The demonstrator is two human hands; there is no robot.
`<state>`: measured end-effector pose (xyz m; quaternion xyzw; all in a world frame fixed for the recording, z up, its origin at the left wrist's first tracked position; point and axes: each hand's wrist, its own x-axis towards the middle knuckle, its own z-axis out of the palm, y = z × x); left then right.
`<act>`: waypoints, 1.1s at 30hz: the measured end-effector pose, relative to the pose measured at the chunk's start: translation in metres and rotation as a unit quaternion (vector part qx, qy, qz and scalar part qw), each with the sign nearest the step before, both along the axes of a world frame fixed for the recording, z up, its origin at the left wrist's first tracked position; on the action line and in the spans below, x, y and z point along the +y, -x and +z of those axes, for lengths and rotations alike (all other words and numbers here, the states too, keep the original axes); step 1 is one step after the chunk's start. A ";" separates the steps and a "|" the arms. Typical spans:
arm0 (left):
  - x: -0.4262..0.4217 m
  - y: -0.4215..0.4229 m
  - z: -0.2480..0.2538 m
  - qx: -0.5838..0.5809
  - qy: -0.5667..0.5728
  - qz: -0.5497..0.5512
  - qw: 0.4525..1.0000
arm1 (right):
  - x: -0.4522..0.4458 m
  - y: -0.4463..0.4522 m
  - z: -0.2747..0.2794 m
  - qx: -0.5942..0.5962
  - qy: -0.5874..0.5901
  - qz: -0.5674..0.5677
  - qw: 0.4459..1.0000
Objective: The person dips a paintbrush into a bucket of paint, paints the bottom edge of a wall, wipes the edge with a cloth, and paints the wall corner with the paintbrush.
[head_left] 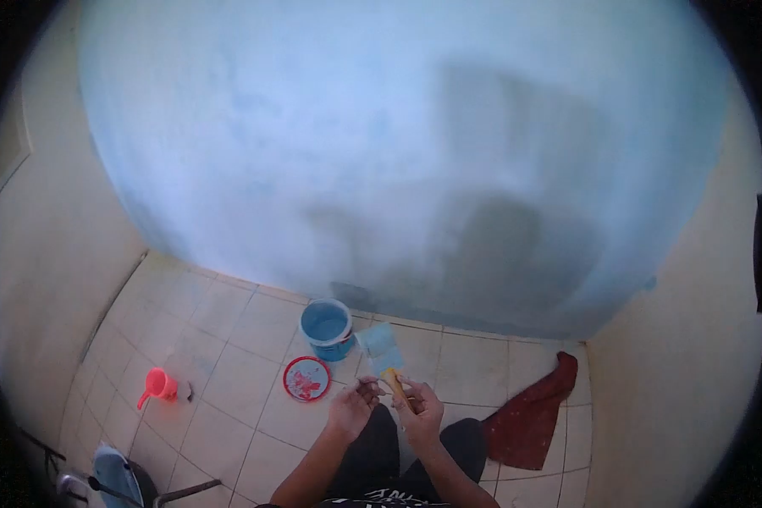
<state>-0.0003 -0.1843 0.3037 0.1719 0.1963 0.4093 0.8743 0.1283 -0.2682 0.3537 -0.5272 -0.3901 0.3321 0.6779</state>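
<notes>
A wide brush with a yellow handle and pale blue bristles point(382, 345) points up and away from me. My right hand point(420, 410) is closed round its handle. Beside it on the left, my left hand point(355, 407) has its fingers curled near the handle; whether they touch or hold anything is too small to tell. A blue paint bucket point(331, 345) with a pale rim stands on the floor just beyond my hands. Left of my left hand lies a round red-rimmed lid point(306, 378) with red and whitish marks.
A blue-painted wall point(313, 152) rises ahead, with shadows on it. On the tiled floor point(229, 381) are a pink dipper point(161, 385) at left and a dark red cloth point(533, 419) at right. A blue basin-like object point(117, 478) and dark metal legs are at lower left.
</notes>
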 end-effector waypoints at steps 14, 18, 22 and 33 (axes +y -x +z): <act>0.119 0.116 -0.053 0.073 0.088 0.186 0.976 | 0.210 0.035 -0.080 -0.193 0.184 0.034 0.963; 0.142 0.133 -0.080 0.101 0.124 0.231 0.960 | 0.282 0.035 -0.124 -0.284 0.286 0.098 0.910; 0.153 0.141 -0.099 0.125 0.126 0.239 0.954 | 0.337 0.046 -0.169 -0.353 0.320 0.147 0.867; 0.162 0.124 -0.128 0.161 0.180 0.190 0.952 | 0.442 0.083 -0.268 -0.433 0.341 0.189 0.813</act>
